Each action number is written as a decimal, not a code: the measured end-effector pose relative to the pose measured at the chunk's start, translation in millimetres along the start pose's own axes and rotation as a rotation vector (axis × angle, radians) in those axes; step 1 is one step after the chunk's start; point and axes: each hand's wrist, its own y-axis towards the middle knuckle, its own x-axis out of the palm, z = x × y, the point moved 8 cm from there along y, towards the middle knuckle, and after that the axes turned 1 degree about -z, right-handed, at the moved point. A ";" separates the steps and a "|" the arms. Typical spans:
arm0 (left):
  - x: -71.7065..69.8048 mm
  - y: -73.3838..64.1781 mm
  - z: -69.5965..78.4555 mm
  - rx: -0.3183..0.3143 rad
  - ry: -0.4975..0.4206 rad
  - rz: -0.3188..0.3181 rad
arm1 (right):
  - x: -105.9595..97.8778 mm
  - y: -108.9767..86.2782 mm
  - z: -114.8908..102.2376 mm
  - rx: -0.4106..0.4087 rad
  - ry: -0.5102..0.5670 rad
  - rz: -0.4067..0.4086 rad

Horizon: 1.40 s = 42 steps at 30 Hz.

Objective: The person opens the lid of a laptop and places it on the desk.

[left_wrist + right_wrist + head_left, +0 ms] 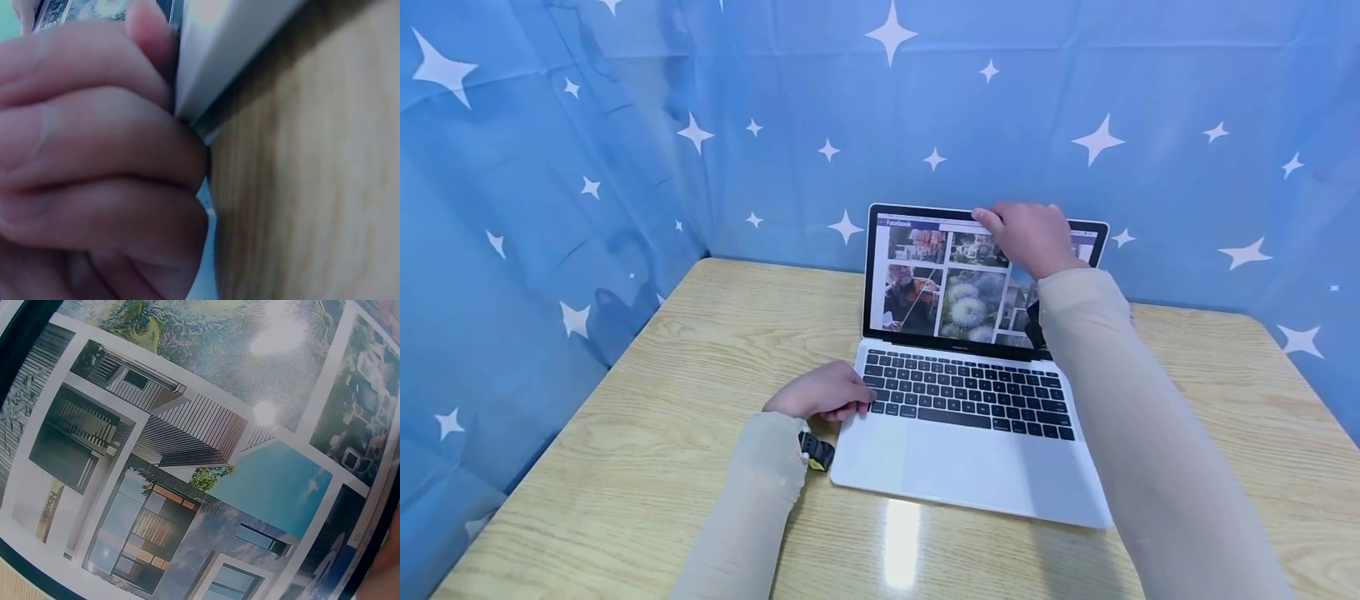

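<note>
A silver laptop [962, 467] stands opened on the table, its lit screen [972, 304] filled with a grid of photos. At the base's left side, my left hand [823, 392] pinches the edge, thumb on top by the keyboard [958, 392]. Curled fingers [94, 144] press against that edge in the left wrist view. My right hand [1032, 237] grips the lid's top rim toward the right, thumb in front and the other fingers hidden behind. Photos on the screen [187, 462] fill the right wrist view, with a blurred bit of hand at its lower right.
The light wooden table [647, 433] extends to both sides of the laptop. A blue curtain [790, 92] with white stars hangs close behind the lid and along the left side. Dark bands with devices sit at both wrists.
</note>
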 end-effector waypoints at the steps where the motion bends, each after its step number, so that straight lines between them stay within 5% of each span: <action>1: -0.1 0.2 0.1 -0.001 0.002 0.000 | -0.2 0.0 0.1 0.000 0.000 0.001; 42: 3.6 -3.4 -0.5 -0.012 -0.031 0.001 | 7.2 10.7 6.9 -0.007 0.026 0.019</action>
